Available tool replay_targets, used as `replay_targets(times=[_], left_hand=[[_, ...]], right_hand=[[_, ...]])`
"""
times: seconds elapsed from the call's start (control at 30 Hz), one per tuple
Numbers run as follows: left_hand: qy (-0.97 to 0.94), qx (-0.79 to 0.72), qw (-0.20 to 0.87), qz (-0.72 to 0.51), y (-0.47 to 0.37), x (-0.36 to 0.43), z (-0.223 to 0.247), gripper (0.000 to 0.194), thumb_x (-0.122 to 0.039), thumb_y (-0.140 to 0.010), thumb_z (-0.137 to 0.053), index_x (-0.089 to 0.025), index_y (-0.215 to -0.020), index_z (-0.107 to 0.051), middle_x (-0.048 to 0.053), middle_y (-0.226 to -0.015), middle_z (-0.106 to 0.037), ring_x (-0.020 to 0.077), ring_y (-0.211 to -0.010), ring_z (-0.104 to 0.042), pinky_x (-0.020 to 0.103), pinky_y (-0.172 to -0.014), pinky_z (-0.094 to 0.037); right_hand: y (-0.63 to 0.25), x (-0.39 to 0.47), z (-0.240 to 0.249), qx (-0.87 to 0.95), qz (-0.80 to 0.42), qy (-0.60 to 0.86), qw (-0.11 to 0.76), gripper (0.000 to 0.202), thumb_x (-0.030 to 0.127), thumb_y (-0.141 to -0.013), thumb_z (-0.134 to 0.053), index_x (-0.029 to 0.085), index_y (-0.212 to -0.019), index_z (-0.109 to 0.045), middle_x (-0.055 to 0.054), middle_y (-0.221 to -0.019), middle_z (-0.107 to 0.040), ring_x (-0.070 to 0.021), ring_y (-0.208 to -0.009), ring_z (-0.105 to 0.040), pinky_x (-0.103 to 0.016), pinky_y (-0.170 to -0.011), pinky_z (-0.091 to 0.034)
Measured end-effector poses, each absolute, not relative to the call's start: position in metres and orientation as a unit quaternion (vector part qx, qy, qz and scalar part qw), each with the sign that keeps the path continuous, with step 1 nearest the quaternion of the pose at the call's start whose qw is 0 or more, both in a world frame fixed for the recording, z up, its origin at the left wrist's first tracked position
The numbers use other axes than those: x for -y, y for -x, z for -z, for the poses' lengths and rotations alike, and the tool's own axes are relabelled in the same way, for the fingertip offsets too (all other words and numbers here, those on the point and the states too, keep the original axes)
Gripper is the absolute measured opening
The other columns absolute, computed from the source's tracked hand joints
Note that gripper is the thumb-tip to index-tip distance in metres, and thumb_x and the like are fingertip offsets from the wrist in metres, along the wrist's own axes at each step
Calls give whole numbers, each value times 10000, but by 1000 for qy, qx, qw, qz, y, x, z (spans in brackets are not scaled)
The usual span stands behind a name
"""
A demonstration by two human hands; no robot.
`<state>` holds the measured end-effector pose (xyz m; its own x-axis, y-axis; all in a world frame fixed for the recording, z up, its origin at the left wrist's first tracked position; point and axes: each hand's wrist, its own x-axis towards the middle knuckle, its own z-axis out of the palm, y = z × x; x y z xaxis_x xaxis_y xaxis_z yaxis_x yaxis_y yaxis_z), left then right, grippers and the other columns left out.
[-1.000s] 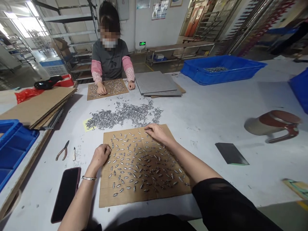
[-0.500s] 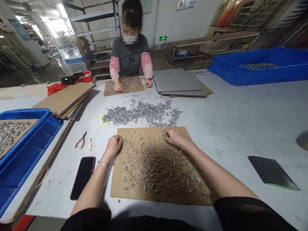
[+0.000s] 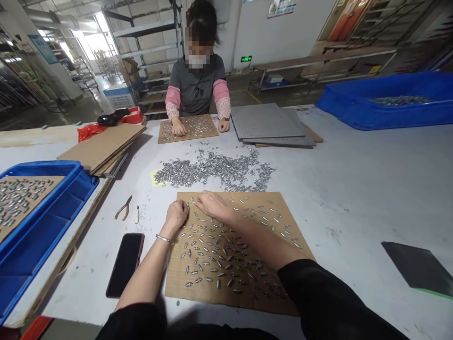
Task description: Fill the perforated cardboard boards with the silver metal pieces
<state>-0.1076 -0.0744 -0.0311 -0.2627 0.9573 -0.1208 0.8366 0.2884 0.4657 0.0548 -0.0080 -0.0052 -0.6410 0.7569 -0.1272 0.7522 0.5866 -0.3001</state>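
A brown cardboard sheet [image 3: 173, 283] lies before me, with many small spindle-shaped metal pieces [image 3: 212, 259] spread over it in loose rows. At its upper left edge rests my left hand [image 3: 178, 213], fingers curled closed; whatever they may hold is hidden. My right hand [image 3: 211, 205] reaches across to the sheet's upper left, close beside the left one. Its fingers are pinched down at the cardboard, and anything between them is too small to make out. Just beyond the sheet lies a heap of the same metal pieces [image 3: 212, 169].
Left of the sheet are a phone [image 3: 124, 264], pliers [image 3: 123, 208] and a small knife [image 3: 137, 215]. Blue trays [image 3: 53, 208] flank the table. Opposite, a co-worker [image 3: 198, 85] handles another filled cardboard sheet [image 3: 208, 133] beside stacked grey boards [image 3: 267, 120]. A dark sheet [image 3: 417, 267] lies right.
My right hand has moved left along the top of the cardboard, from its upper right to near my left hand. The left hand stays at the edge. The view has shifted slightly.
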Motion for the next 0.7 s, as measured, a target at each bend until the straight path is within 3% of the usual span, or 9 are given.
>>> replay_targets(times=[0.13,0.23,0.47,0.7], left_hand=[[-578,-768,207,-182,109,78,33,73,-221,-863,-627,-194,-804,-661,43,-762,-713,187,-746,-639,280,-731,-450],[-577,-760,219,-205,111,80,35,100,-246,-886,-608,-195,-819,-662,46,-774,-718,190,-752,-642,289,-741,-457],[-578,-743,239,-237,120,87,35,151,-194,-902,-535,-188,-859,-680,50,-841,-736,189,-802,-661,286,-770,-479],[-604,-724,241,-232,113,93,35,138,-149,-809,-619,-197,-681,-638,53,-873,-720,180,-816,-643,277,-801,-479]], right_hand=[[-43,6,-1,882,-163,441,-46,264,252,-989,-513,124,-1014,-743,-182,-1086,-743,-275,-1004,-695,-298,-779,-452],[-45,6,-2,884,-172,432,-51,267,217,-977,-493,129,-995,-744,-169,-1027,-756,-254,-943,-698,-282,-746,-439],[-50,7,13,882,-203,424,-22,206,252,-986,-519,184,-1035,-708,-107,-1015,-747,-220,-926,-668,-256,-730,-408],[-62,-5,12,872,-199,444,58,204,238,-990,-518,151,-1021,-700,-127,-1077,-712,-203,-958,-639,-252,-786,-404]])
